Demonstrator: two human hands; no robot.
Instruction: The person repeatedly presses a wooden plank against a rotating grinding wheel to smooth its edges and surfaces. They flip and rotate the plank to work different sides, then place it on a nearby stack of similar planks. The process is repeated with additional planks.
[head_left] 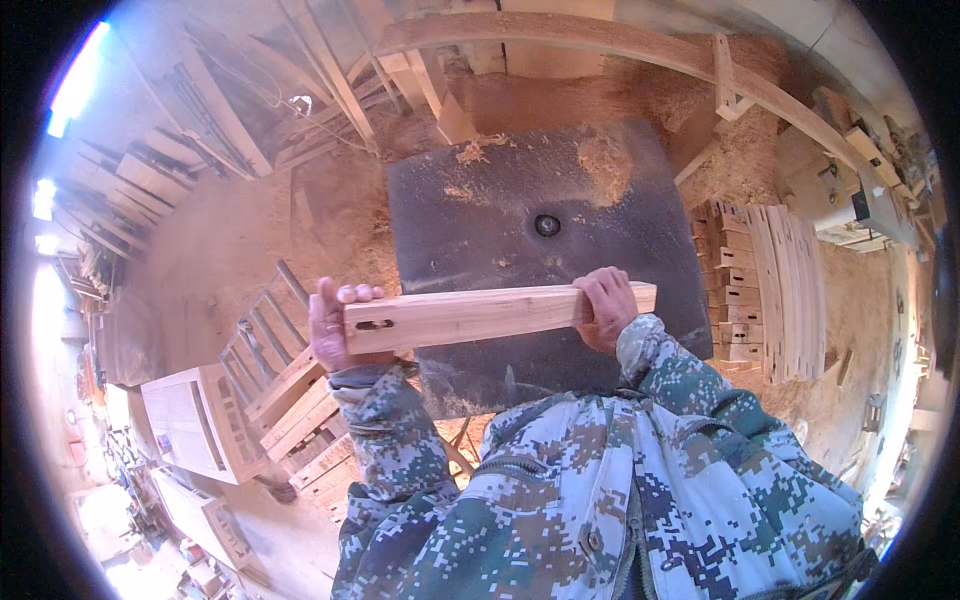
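Pale wood fills our hands: the beam [470,312] lies crosswise over the near part of the dark surface [480,225], on our side of the round fitting [547,225]; whether it rests there, we cannot tell. Our left hand [325,325] grips the slotted end, our right hand [603,312] near the other, fingers [609,280] closed over the far edge. We judge this as positioning; the next move calls for an even two-handed hold. The left end overhangs the surface; the right sits inside its edge, near a stack [785,290]. Open room lies around the fitting.
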